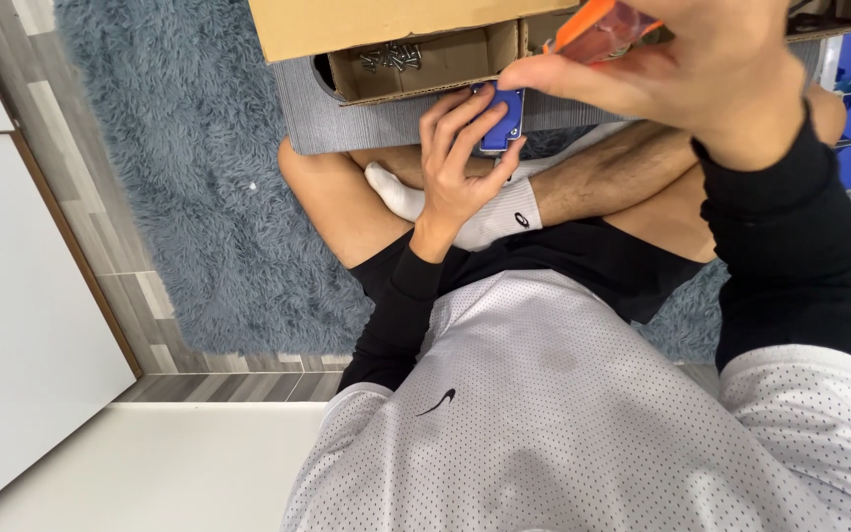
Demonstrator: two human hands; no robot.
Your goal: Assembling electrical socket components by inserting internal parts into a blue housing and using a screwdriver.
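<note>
You are cradling a small blue part (pixel 500 118) in your left hand (pixel 460 167), just below the cardboard box (pixel 386 30), keeping it steady over your lap. Your right hand (pixel 721 69) is gripping an orange tool (pixel 598 30) right of the box, lifted clear of the part.

The small blue plastic part (pixel 501 120) is a flat rectangular piece with rounded corners. It stands almost upright in the grip of the left hand (pixel 460 172), pinched between the fingers on one side and the thumb on the other, its top end above the fingertips. The orange tool (pixel 598 28) (partly transparent, with an orange body) sits tilted in the right hand (pixel 711 69), and only its end shows beyond the fingers.
</note>
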